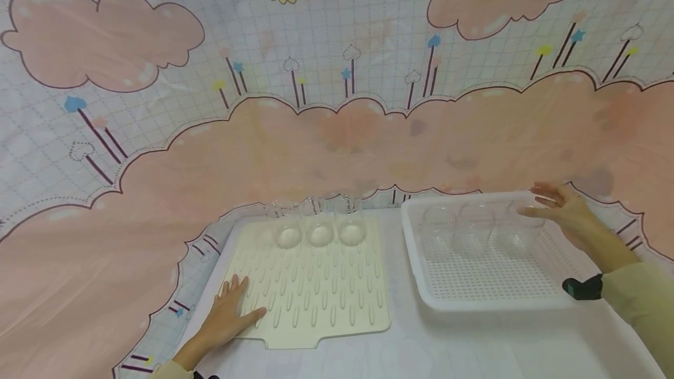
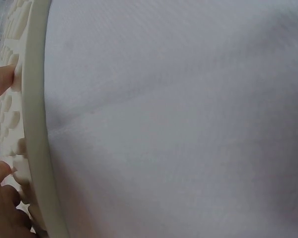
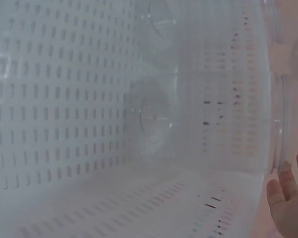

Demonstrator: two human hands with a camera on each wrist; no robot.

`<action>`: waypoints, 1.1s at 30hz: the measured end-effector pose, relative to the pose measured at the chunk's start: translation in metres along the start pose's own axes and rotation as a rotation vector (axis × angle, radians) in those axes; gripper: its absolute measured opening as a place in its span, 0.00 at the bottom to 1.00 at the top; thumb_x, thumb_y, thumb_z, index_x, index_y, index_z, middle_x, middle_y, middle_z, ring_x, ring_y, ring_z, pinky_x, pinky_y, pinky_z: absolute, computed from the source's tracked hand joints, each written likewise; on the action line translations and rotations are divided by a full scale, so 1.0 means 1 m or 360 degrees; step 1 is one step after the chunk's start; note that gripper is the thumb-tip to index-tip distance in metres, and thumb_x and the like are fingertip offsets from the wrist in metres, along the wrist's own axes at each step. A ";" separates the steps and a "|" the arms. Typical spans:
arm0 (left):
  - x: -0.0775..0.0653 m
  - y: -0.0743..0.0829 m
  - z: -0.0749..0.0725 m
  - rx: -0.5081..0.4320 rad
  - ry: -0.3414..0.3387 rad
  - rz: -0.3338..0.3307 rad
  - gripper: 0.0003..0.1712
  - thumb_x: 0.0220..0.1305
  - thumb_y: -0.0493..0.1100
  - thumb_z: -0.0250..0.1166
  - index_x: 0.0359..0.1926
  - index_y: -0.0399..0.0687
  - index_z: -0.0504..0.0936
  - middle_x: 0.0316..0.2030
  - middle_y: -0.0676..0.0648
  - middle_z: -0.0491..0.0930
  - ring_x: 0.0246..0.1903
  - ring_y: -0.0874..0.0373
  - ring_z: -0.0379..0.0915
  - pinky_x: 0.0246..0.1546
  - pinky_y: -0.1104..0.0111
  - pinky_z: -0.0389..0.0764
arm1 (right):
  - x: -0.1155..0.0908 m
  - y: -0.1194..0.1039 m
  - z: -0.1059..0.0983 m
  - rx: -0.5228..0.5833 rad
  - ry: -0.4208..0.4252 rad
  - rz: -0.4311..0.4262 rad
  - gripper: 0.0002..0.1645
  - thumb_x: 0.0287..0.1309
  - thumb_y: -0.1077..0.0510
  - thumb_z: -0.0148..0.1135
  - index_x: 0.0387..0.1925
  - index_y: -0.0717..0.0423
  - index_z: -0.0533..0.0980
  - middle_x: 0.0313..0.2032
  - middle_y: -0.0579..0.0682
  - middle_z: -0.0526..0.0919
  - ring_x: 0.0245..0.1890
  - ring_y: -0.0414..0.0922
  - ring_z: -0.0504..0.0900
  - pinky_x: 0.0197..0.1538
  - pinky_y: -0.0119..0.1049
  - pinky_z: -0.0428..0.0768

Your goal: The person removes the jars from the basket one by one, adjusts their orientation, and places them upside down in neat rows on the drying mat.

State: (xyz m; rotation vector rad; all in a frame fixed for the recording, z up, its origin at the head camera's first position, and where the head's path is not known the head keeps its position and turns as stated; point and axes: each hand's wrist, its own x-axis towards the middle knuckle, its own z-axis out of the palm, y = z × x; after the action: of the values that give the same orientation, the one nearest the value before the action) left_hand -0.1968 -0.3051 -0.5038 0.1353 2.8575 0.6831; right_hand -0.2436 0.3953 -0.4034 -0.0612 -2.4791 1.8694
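My left hand (image 1: 223, 314) rests with spread fingers on the left front part of a cream draining board (image 1: 295, 309) with raised ridges. Its fingertips also show over the ridges in the left wrist view. Three clear jars (image 1: 319, 233) stand in a row along the board's back edge. To the right, a white perforated basket (image 1: 432, 300) holds three more clear jars (image 1: 474, 233) at its back. My right hand (image 1: 566, 209) is over the basket's back right corner, fingers extended, by the rightmost jar (image 1: 518, 233). In the right wrist view its fingertips are right at a jar's rim (image 3: 280, 129).
The board and basket stand side by side on a white tabletop (image 1: 358, 361), with a strip of table between them. Behind rises a patterned cloth (image 1: 326, 151) with clouds and stars.
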 end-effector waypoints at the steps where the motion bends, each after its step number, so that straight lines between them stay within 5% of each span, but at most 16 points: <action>1: 0.000 0.000 0.000 -0.0001 -0.0003 -0.0001 0.61 0.62 0.67 0.64 0.75 0.28 0.47 0.74 0.24 0.35 0.72 0.25 0.24 0.67 0.34 0.26 | 0.000 0.002 -0.001 -0.0040 -0.0007 0.0001 0.33 0.65 0.56 0.66 0.58 0.23 0.59 0.56 0.33 0.66 0.73 0.66 0.47 0.70 0.68 0.44; 5: 0.001 0.000 0.000 -0.0004 -0.0010 -0.0005 0.61 0.62 0.67 0.64 0.75 0.28 0.47 0.74 0.25 0.35 0.72 0.26 0.23 0.67 0.35 0.26 | 0.001 0.007 -0.003 -0.0075 -0.0039 0.0026 0.40 0.65 0.57 0.67 0.67 0.29 0.55 0.65 0.50 0.60 0.72 0.70 0.44 0.69 0.69 0.46; 9: 0.001 0.000 0.000 -0.0011 -0.0014 -0.0007 0.61 0.62 0.67 0.64 0.75 0.28 0.47 0.74 0.25 0.34 0.72 0.26 0.23 0.67 0.35 0.26 | 0.002 0.009 -0.006 -0.0095 -0.0115 0.0041 0.54 0.64 0.59 0.67 0.79 0.49 0.43 0.72 0.62 0.50 0.73 0.70 0.41 0.68 0.70 0.45; 12: 0.001 0.001 -0.001 -0.0016 -0.0018 -0.0007 0.61 0.62 0.67 0.64 0.75 0.28 0.47 0.74 0.25 0.34 0.72 0.26 0.23 0.67 0.35 0.26 | 0.003 0.009 -0.008 -0.0110 -0.0181 0.0062 0.62 0.62 0.61 0.68 0.78 0.60 0.32 0.75 0.66 0.43 0.73 0.71 0.39 0.68 0.70 0.46; 22: 0.002 0.001 -0.001 -0.0008 -0.0005 -0.0003 0.62 0.61 0.67 0.64 0.75 0.28 0.47 0.74 0.24 0.35 0.71 0.25 0.23 0.67 0.34 0.27 | 0.005 0.017 -0.012 -0.0173 -0.0297 0.0065 0.67 0.58 0.64 0.71 0.76 0.66 0.29 0.73 0.76 0.37 0.71 0.74 0.35 0.64 0.76 0.37; 33: 0.000 0.002 -0.001 -0.0011 -0.0005 -0.0016 0.62 0.61 0.67 0.64 0.75 0.27 0.48 0.74 0.24 0.35 0.71 0.25 0.24 0.67 0.34 0.27 | 0.012 0.026 -0.006 -0.0248 -0.0374 0.0170 0.68 0.53 0.65 0.74 0.74 0.71 0.32 0.72 0.78 0.37 0.70 0.77 0.37 0.62 0.79 0.43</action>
State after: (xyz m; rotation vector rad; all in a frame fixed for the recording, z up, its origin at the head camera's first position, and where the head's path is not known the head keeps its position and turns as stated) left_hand -0.1964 -0.3037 -0.5023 0.1204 2.8507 0.6903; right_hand -0.2547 0.4089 -0.4261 0.0242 -2.8291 1.8131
